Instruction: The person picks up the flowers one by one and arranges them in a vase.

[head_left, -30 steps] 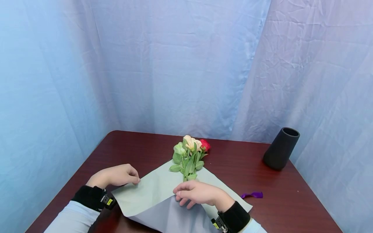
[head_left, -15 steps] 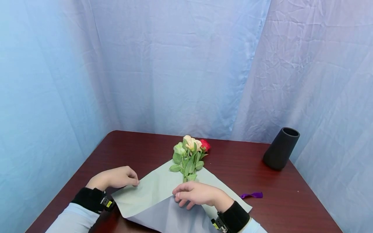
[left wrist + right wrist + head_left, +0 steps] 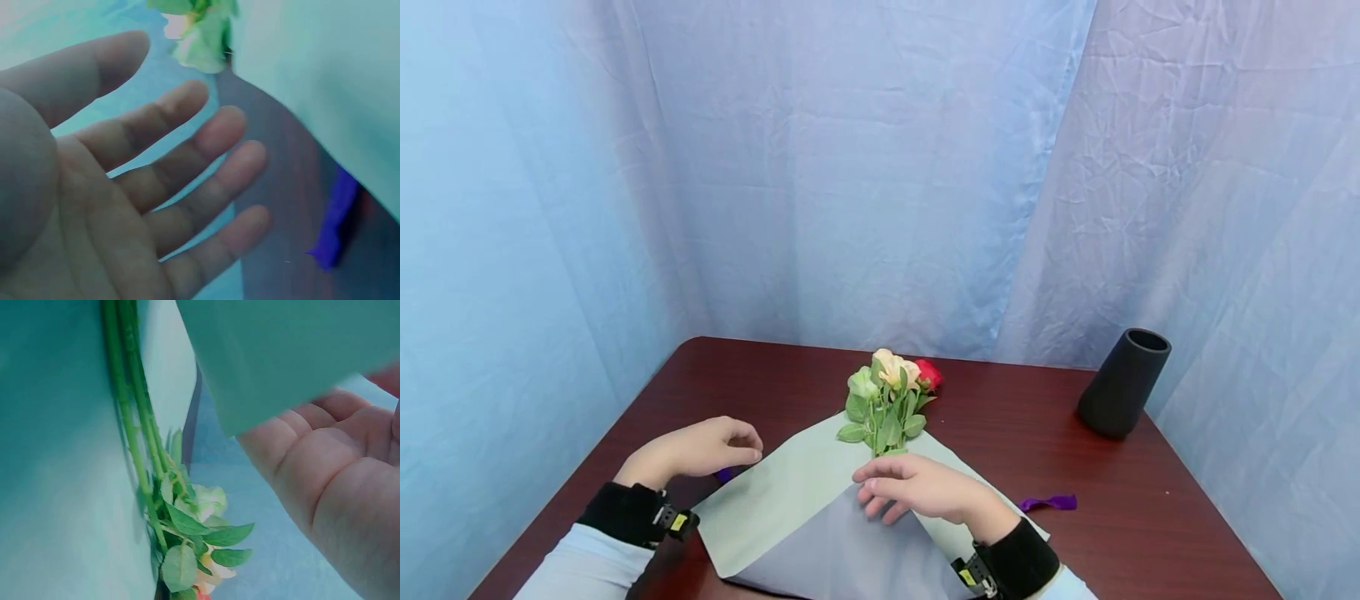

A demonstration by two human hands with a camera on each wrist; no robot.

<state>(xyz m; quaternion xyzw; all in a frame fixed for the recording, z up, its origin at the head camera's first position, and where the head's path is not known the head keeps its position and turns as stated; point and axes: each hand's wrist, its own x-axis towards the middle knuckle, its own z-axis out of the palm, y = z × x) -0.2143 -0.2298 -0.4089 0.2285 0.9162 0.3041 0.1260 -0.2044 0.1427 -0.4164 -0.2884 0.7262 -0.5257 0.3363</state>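
Left hand (image 3: 700,450): empty, fingers spread, beside the wrapping paper's (image 3: 775,504) edge.
Right hand (image 3: 921,487): relaxed over the folded flap (image 3: 850,558), gripping nothing.
Roses (image 3: 891,368): lying on the wrapping paper.
Folding tip: smooth the folded flap gently without bending stems (image 3: 129,425).

Left hand (image 3: 711,446), lower left of the head view: back upward, fingers (image 3: 743,456) loosely bent; in the left wrist view, palm (image 3: 106,212) exposed, fingers (image 3: 215,137) spread. Right hand (image 3: 928,492), lower centre: angled up toward the left, fingers (image 3: 883,467) parted; in the right wrist view, palm (image 3: 350,484) at right, fingers partly hidden.
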